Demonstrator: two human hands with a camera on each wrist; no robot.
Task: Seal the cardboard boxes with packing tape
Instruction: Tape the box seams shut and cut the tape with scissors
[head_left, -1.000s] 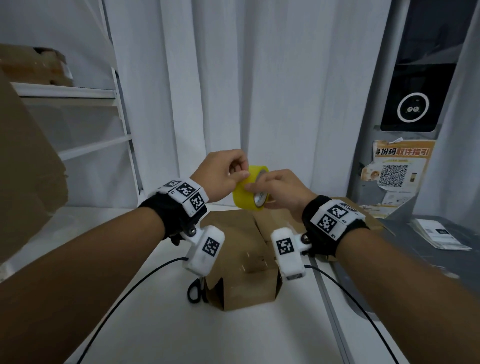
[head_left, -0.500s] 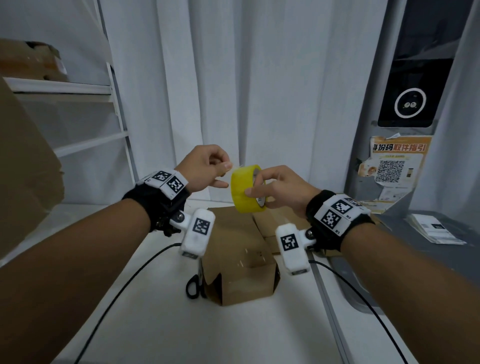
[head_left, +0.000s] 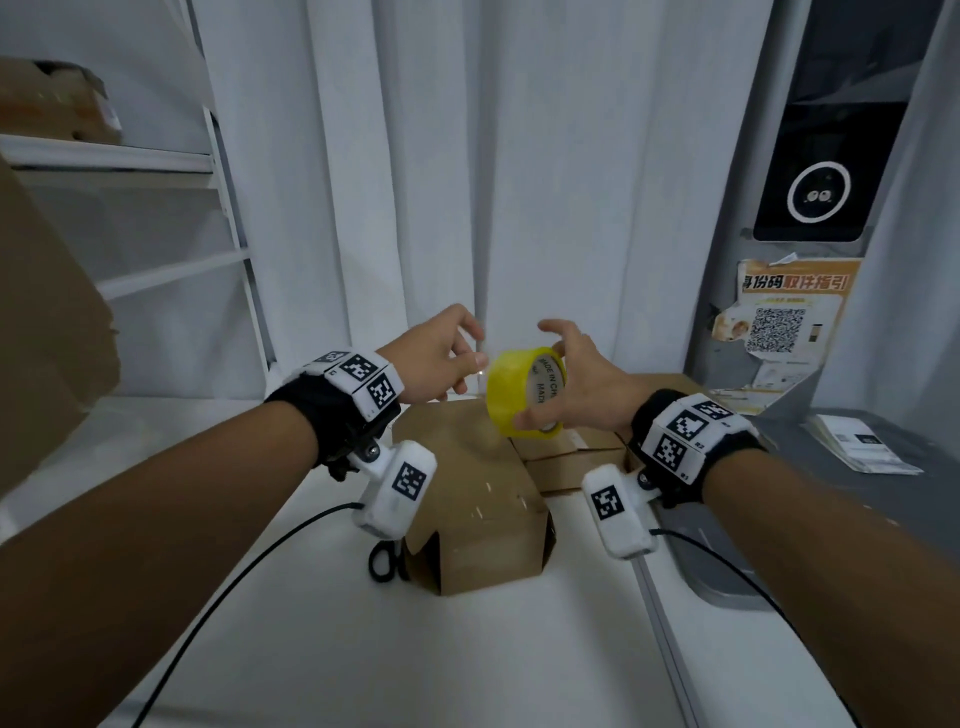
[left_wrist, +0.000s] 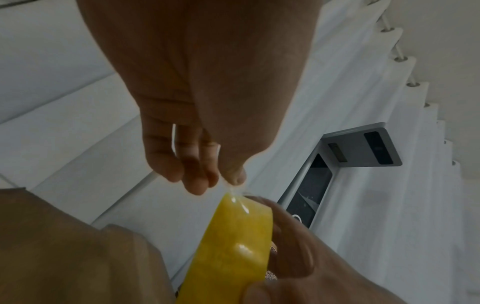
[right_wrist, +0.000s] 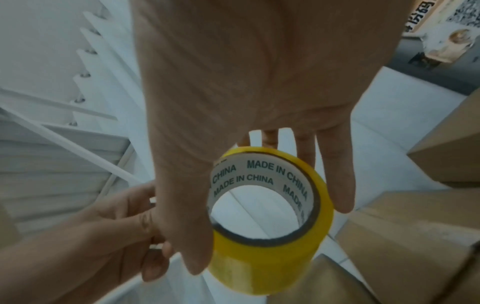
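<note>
My right hand (head_left: 551, 387) holds a yellow packing tape roll (head_left: 511, 395) between thumb and fingers, above a brown cardboard box (head_left: 478, 499) on the white table. The roll's white core (right_wrist: 262, 170) reads MADE IN CHINA. Just left of the roll, my left hand (head_left: 474, 364) pinches the clear tape end (left_wrist: 237, 194) between thumb and fingertips (left_wrist: 200, 185). Only a short bit of tape is peeled from the roll (left_wrist: 233, 246). The box's near end flaps stand partly open.
Smaller cardboard boxes (head_left: 571, 457) lie behind the box on the right. Black scissor handles (head_left: 382, 564) show at its left near corner. A big cardboard sheet (head_left: 47, 338) and a white shelf (head_left: 130, 156) stand left. A grey locker machine (head_left: 831, 182) and papers (head_left: 857, 449) are right.
The left hand left the roll's top, drew slightly leftward and now pinches the tape end. The right hand's fingers spread wider round the roll, which turned its core toward me.
</note>
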